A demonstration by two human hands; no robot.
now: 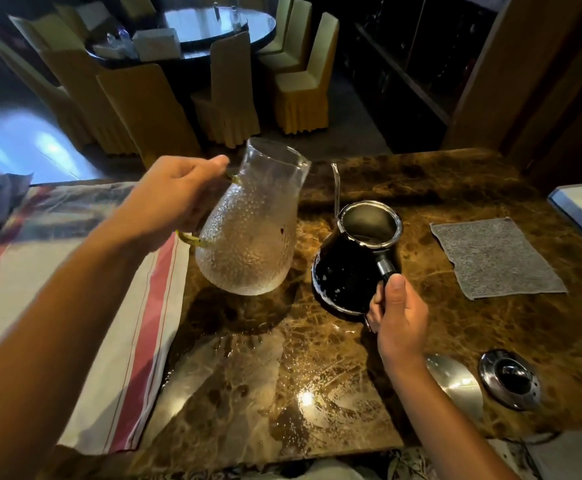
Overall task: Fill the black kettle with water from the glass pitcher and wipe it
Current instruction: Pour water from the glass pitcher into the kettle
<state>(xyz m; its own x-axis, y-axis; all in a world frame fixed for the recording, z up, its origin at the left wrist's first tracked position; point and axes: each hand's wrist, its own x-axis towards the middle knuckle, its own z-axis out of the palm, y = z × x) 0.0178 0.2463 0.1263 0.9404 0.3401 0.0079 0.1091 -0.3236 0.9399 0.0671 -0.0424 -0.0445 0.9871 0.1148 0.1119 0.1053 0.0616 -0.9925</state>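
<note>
— On the brown marble counter [438, 188], near its centre, what stands?
— The black kettle [348, 271], lid off, its steel-rimmed mouth open upward and its thin spout [336, 183] rising toward 12 o'clock. White droplets speckle its dark side.
— Who holds it?
— The right hand [400, 313], at 5 o'clock from the kettle, is wrapped around the kettle's black handle [386, 270], thumb laid along the top.
— And the glass pitcher [251, 223]?
— At 9 o'clock from the kettle, just beside it but apart. The left hand [175, 195] is closed around its yellowish handle [189, 239] and holds it off the counter, tilted so the mouth leans toward the kettle at about 1 o'clock. Its glass is dimpled; whether water remains inside, I cannot tell.
— Anything for wiping?
— A grey cloth [497, 258] lies flat at 3 o'clock from the kettle, well apart from it.
— What else is there?
— A red-striped white cloth [137, 341] covers the counter's 9 o'clock side. At 5 o'clock sit a round metal lid [509, 379] with a knob and a shiny disc [455, 379] beside it. Wet streaks glisten at 6 o'clock.
</note>
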